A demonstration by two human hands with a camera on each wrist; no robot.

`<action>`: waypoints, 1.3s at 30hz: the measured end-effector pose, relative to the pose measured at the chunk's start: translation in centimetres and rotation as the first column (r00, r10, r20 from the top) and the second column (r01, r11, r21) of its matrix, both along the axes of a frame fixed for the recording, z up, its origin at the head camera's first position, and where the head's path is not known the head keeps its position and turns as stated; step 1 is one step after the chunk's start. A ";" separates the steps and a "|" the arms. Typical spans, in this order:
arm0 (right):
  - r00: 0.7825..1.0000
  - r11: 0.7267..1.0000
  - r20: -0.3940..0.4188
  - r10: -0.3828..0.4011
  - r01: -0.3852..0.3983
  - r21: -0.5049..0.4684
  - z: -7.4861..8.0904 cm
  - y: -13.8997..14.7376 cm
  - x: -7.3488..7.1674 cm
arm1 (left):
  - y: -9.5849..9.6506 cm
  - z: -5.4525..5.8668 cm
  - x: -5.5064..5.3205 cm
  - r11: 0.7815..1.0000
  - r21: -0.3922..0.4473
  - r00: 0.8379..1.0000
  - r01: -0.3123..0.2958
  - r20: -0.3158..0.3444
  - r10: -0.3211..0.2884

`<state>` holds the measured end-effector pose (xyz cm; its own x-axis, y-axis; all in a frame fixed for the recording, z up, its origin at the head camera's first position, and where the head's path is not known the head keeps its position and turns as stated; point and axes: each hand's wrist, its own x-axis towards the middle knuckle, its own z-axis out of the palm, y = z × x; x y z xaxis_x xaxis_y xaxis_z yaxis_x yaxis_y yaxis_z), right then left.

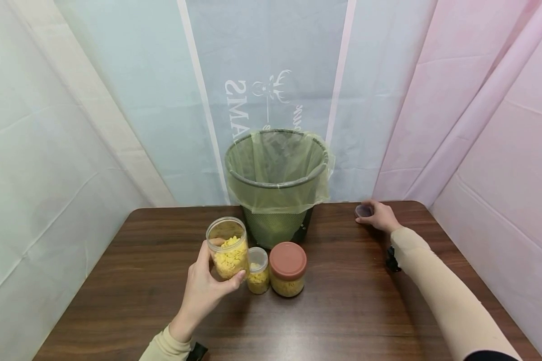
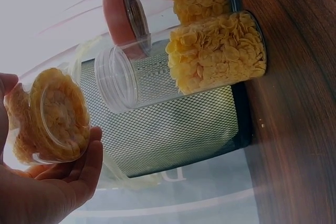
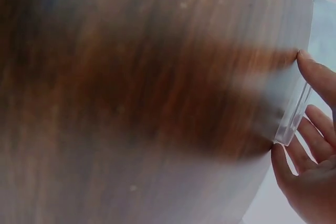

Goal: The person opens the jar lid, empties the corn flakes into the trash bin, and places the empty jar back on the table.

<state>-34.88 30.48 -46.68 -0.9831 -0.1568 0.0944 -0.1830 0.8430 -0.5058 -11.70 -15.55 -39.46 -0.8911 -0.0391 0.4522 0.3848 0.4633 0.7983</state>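
Note:
My left hand (image 1: 203,286) grips a clear, lidless jar (image 1: 229,258) part full of yellow flakes, held raised above the table and slightly tilted. In the left wrist view the base of this held jar (image 2: 59,115) faces the camera, fingers wrapped around its side. Just right of it stand a narrow clear jar (image 1: 258,281) of flakes with a transparent lid and a wider jar (image 1: 287,286) with a reddish-brown lid. Far to the right, my right hand (image 1: 379,215) pinches a clear round lid (image 1: 364,211) by its edges, close over the tabletop; the lid (image 3: 292,115) shows edge-on in the right wrist view.
A mesh bin (image 1: 275,228) with a pale green-yellow liner (image 1: 282,200) stands behind the jars, near the back edge of the dark wooden table (image 1: 343,311). Fabric sheets (image 1: 271,30) hang around the back and sides.

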 end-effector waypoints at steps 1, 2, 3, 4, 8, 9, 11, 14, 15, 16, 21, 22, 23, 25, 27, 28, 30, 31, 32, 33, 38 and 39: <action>1.000 1.000 0.003 -0.003 0.003 -0.001 0.0 0.0 0.0 | 0.0 0.0 0.0 1.000 0.001 1.000 0.000 0.000 0.000; 1.000 1.000 0.006 -0.002 0.002 -0.001 -0.1 0.0 -0.1 | 0.0 0.0 0.0 1.000 0.002 1.000 0.000 0.000 0.000; 1.000 1.000 0.008 -0.004 0.004 -0.004 -0.1 0.0 -0.1 | 0.0 0.0 0.0 1.000 0.004 1.000 0.000 0.000 0.000; 1.000 1.000 0.010 -0.002 0.002 -0.003 -0.1 0.0 -0.1 | 0.0 0.0 0.0 1.000 0.003 1.000 0.000 0.000 0.000; 1.000 1.000 0.019 0.001 -0.001 -0.001 0.0 0.0 -0.2 | -0.1 0.0 0.0 1.000 0.005 1.000 -0.004 -0.004 0.004; 1.000 1.000 0.021 0.001 -0.001 -0.002 0.1 -0.1 -0.2 | -0.1 0.0 0.0 1.000 0.004 1.000 -0.005 -0.005 0.005; 1.000 1.000 0.024 0.005 -0.005 -0.001 0.1 -0.1 -0.2 | -0.1 -0.1 0.0 1.000 0.002 1.000 -0.006 -0.008 0.006; 1.000 1.000 0.027 0.008 -0.008 -0.001 0.1 -0.1 -0.2 | -0.2 -0.1 -0.1 1.000 -0.004 1.000 -0.008 -0.012 0.008; 1.000 1.000 0.028 0.009 -0.009 -0.002 0.1 -0.1 -0.2 | -0.2 -0.1 -0.1 1.000 -0.006 1.000 -0.008 -0.013 0.008; 1.000 1.000 0.028 0.010 -0.010 -0.002 0.1 -0.1 -0.2 | -0.2 -0.1 -0.1 1.000 -0.006 1.000 -0.009 -0.014 0.009; 1.000 1.000 0.022 0.015 -0.015 -0.009 0.0 -0.1 -0.2 | -0.2 -0.1 -0.1 1.000 -0.002 1.000 -0.008 -0.014 0.008; 1.000 1.000 0.020 0.015 -0.015 -0.010 0.0 -0.1 -0.3 | -0.2 -0.1 -0.1 1.000 0.000 1.000 -0.007 -0.017 0.007; 1.000 1.000 0.019 0.017 -0.017 -0.009 0.0 0.0 -0.3 | -0.2 -0.1 -0.1 1.000 0.001 1.000 -0.005 -0.019 0.005; 1.000 1.000 0.019 0.021 -0.021 -0.008 0.0 0.1 -0.3 | -0.2 -0.1 -0.1 1.000 0.004 1.000 0.000 -0.026 0.000; 0.999 1.000 0.026 0.023 -0.023 -0.009 -0.1 0.1 -0.3 | -0.2 -0.1 -0.1 1.000 0.005 0.999 0.002 -0.033 -0.002; 0.999 1.000 0.029 0.024 -0.024 -0.011 -0.1 0.2 -0.4 | -0.2 -0.1 -0.1 1.000 0.004 0.999 0.002 -0.035 -0.002; 0.999 1.000 0.032 0.028 -0.027 -0.013 -0.1 0.3 -0.4 | -0.2 0.0 -0.1 1.000 0.001 0.999 -0.001 -0.034 0.001; 0.999 1.000 0.032 0.029 -0.029 -0.013 -0.1 0.3 -0.4 | -0.2 0.0 -0.1 1.000 -0.001 0.999 -0.003 -0.033 0.003; 0.999 0.999 0.034 0.031 -0.030 -0.014 0.0 0.3 -0.4 | -0.2 0.0 -0.2 1.000 -0.002 1.000 -0.005 -0.030 0.005; 0.999 0.999 0.036 0.033 -0.032 -0.015 0.0 0.3 -0.5 | -0.2 0.0 -0.2 1.000 -0.004 1.000 -0.007 -0.028 0.006; 0.998 0.999 0.049 0.041 -0.040 -0.020 0.2 0.2 -0.3 | -0.1 0.1 -0.1 1.000 0.003 1.000 -0.004 -0.029 0.004; 0.998 0.999 0.048 0.042 -0.041 -0.023 0.3 0.2 -0.3 | -0.1 0.2 -0.1 1.000 0.009 1.000 -0.001 -0.028 0.001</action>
